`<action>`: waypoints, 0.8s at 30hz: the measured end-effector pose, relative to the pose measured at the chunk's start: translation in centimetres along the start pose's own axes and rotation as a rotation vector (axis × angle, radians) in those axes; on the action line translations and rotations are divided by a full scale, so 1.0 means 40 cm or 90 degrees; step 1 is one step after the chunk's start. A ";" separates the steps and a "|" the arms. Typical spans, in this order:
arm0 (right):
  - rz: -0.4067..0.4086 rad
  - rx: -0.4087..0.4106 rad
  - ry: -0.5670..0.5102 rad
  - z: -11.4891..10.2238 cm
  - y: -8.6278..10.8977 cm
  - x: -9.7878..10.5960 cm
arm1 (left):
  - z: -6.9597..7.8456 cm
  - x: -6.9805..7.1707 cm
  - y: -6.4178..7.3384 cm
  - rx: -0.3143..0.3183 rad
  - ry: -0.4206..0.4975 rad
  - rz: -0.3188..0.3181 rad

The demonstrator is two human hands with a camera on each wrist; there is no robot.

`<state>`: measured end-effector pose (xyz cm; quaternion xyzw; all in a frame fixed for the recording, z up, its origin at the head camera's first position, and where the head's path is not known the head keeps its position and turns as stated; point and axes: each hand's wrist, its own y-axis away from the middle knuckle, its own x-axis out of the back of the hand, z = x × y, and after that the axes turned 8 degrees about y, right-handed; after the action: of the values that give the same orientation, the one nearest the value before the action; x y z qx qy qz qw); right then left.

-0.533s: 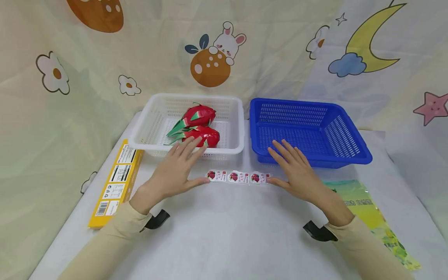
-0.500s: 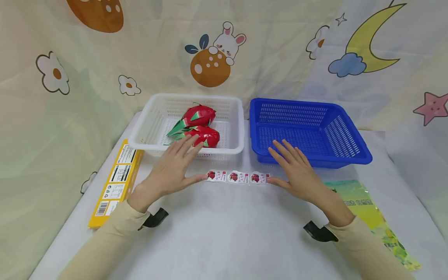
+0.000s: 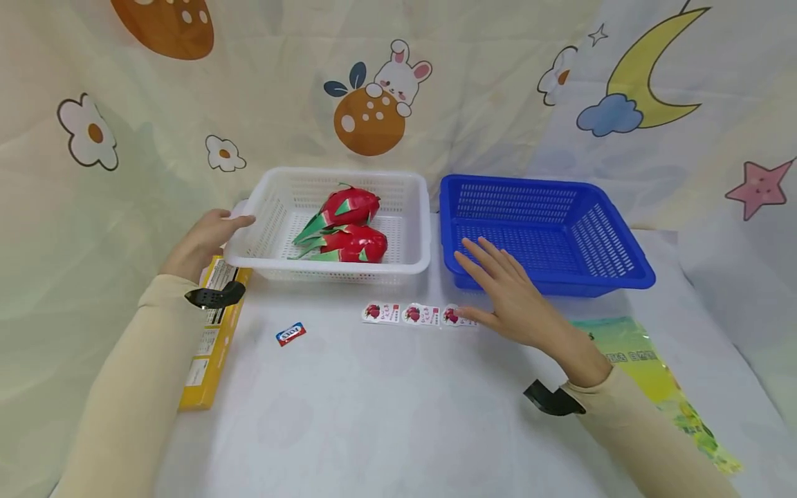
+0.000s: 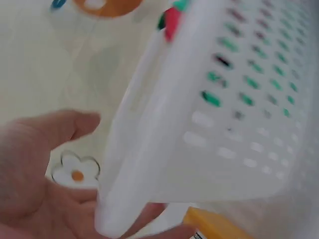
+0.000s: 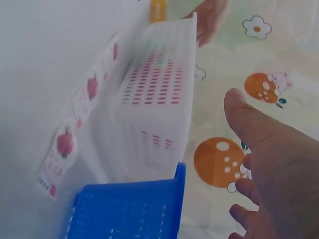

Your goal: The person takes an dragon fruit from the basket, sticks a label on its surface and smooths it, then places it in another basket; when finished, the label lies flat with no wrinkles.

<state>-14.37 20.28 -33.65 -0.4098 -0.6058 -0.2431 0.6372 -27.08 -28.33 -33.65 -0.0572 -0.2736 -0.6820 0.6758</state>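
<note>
white basket [image 3: 398, 268]: smooth plastic | blue basket [image 3: 560, 282]: plastic | dragon fruits [image 3: 353, 241]: glossy | backdrop [image 3: 479, 90]: creased, matt cloth

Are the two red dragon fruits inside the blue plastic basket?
No, both red dragon fruits lie inside the white rectangular plastic basket.

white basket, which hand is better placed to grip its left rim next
Left, most likely: the left hand is open right at the left rim of the white basket. The right hand is farther away, by the near edge of the blue basket.
</note>
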 end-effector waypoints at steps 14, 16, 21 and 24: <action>-0.390 0.012 -0.130 -0.062 -0.357 0.092 | -0.042 0.016 -0.042 0.063 0.220 -0.153; -0.448 -0.007 -0.127 -0.072 -0.427 0.087 | -0.043 0.018 -0.039 0.068 0.237 -0.154; -0.485 -0.134 -0.172 -0.106 -0.547 0.006 | -0.043 0.016 -0.033 0.075 0.258 -0.149; -0.471 -0.234 -0.219 -0.126 -0.574 -0.060 | -0.040 0.012 -0.034 0.077 0.271 -0.148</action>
<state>-30.33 3.17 -30.39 -0.3067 -0.7554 -0.4866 0.3138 -27.92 -29.58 -35.18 0.1602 -0.1700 -0.7345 0.6372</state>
